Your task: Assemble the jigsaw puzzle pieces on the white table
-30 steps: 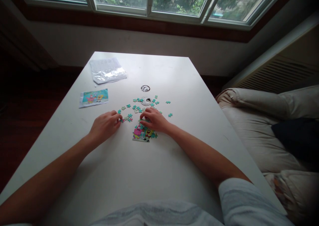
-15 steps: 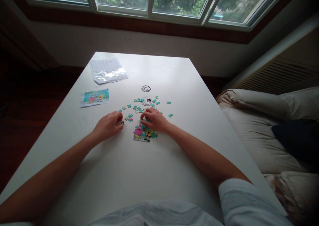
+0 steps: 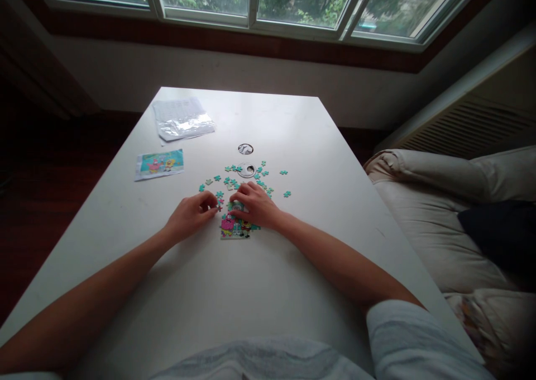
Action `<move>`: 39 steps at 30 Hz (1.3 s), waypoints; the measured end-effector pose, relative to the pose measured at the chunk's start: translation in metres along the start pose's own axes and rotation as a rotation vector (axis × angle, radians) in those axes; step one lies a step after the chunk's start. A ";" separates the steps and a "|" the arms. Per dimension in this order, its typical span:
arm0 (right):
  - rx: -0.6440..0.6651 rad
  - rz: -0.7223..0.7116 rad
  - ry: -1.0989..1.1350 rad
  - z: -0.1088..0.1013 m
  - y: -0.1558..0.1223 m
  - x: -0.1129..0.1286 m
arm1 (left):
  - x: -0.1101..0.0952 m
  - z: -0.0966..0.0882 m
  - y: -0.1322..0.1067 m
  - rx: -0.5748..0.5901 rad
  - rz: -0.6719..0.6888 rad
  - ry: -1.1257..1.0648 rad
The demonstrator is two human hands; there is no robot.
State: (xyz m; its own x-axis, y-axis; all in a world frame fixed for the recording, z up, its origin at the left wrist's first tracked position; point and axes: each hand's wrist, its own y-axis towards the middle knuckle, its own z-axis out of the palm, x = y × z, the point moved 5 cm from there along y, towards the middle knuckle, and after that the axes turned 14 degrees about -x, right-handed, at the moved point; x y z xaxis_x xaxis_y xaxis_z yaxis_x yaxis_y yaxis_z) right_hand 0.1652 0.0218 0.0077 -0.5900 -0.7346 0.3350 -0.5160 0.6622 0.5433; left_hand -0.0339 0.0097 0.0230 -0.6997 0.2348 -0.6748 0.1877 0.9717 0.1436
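Observation:
A partly joined jigsaw puzzle [image 3: 235,230] with pink and yellow cartoon figures lies flat on the white table. My right hand [image 3: 257,205] bends over its upper part, thumb and fingers gripping it and covering some of the picture. Just left of the puzzle, my left hand [image 3: 189,213] pinches a small dark pink jigsaw piece [image 3: 219,208] between thumb and fingertips. Several loose teal pieces [image 3: 228,181] are scattered beyond both hands, one of them [image 3: 202,188] above the left fingers.
A printed picture card [image 3: 159,164] lies on the left of the table, with a clear plastic sleeve of papers [image 3: 183,119] behind it. Two round fittings [image 3: 247,170] are set in the tabletop [image 3: 268,290]. A pale sofa [image 3: 427,218] stands along the right side.
My left hand has moved right with its piece, toward the puzzle's left edge. The puzzle and my right hand have shifted slightly left.

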 end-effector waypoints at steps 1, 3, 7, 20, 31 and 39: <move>-0.002 -0.003 -0.002 0.001 0.000 0.000 | -0.002 0.002 -0.001 0.002 0.006 -0.008; -0.003 -0.011 -0.005 0.001 0.000 0.001 | -0.005 0.006 -0.003 0.008 0.023 -0.005; 0.002 -0.028 -0.035 0.002 0.000 0.002 | -0.008 0.011 -0.004 -0.026 0.045 0.012; 0.005 -0.026 -0.035 0.005 0.002 0.004 | -0.014 0.013 -0.003 -0.116 0.161 0.100; 0.005 -0.020 -0.038 0.004 0.002 0.005 | -0.015 0.017 -0.006 -0.108 0.268 0.231; 0.007 -0.023 -0.042 0.004 0.001 0.005 | -0.017 0.016 -0.008 -0.076 0.402 0.250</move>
State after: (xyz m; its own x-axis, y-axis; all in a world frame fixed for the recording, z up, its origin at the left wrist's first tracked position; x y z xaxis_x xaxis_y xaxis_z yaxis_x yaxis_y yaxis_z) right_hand 0.1592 0.0193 0.0075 -0.6036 -0.7427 0.2900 -0.5336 0.6466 0.5452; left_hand -0.0120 -0.0021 0.0216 -0.7284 0.5821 -0.3614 0.4325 0.7997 0.4164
